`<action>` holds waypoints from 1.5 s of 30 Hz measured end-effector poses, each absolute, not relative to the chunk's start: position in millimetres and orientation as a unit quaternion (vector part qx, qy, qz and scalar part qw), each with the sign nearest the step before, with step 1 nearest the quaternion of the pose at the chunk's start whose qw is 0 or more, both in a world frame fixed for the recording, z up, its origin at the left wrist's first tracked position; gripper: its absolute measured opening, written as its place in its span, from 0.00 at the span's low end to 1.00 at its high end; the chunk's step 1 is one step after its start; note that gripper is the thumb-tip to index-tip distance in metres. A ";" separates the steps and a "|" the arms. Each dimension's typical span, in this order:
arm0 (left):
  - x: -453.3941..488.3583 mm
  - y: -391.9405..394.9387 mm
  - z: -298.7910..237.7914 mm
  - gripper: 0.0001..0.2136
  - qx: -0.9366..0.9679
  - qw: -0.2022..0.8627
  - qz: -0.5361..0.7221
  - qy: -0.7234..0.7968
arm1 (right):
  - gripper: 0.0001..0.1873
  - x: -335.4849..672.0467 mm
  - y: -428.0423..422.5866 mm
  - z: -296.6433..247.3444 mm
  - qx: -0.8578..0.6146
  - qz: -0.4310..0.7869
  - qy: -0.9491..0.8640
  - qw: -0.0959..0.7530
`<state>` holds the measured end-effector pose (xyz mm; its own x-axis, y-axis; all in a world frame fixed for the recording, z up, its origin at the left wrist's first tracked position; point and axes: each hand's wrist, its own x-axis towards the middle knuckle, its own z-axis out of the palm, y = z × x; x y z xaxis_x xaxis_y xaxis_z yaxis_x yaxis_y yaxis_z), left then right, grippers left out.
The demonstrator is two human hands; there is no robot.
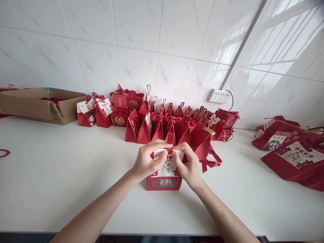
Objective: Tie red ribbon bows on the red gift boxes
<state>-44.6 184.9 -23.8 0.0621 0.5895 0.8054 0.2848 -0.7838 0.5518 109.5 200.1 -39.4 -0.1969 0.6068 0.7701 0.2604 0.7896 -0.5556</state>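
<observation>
A red and white gift box (165, 173) stands upright on the white table in front of me, its front printed with a cartoon couple and a small window near the base. My left hand (151, 158) pinches the top edge on the left side, thumb in front and fingers behind. On the right side, my right hand (186, 162) pinches the same top edge in the same way. Between the fingertips a red ribbon loop (170, 138) sticks up from the box top. The back of the box is hidden.
Behind the box stand rows of finished-looking red gift boxes (145, 131). A cardboard carton (27, 104) with red items sits at the back left. More red boxes (298, 155) are piled at the right. A power strip (219, 96) is on the tiled wall. A red cord (4, 153) lies far left.
</observation>
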 end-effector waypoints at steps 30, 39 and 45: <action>-50.7 189.5 -28.4 0.06 0.715 0.063 0.595 0.360 | 0.05 101.3 202.3 -36.7 -0.306 0.201 -0.722 0.587; -51.7 189.9 -29.5 0.07 0.724 0.034 0.590 0.356 | 0.06 101.2 201.5 -35.7 -0.306 0.189 -0.724 0.589; -50.2 189.9 -29.4 0.07 0.718 0.051 0.594 0.358 | 0.05 101.5 202.9 -35.8 -0.292 0.193 -0.723 0.596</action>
<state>-50.2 189.9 -29.4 0.0376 0.5739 0.8180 0.4536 -0.7392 0.4978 101.5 202.9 -35.8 -0.1197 0.6511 0.7495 0.1921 0.7559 -0.6259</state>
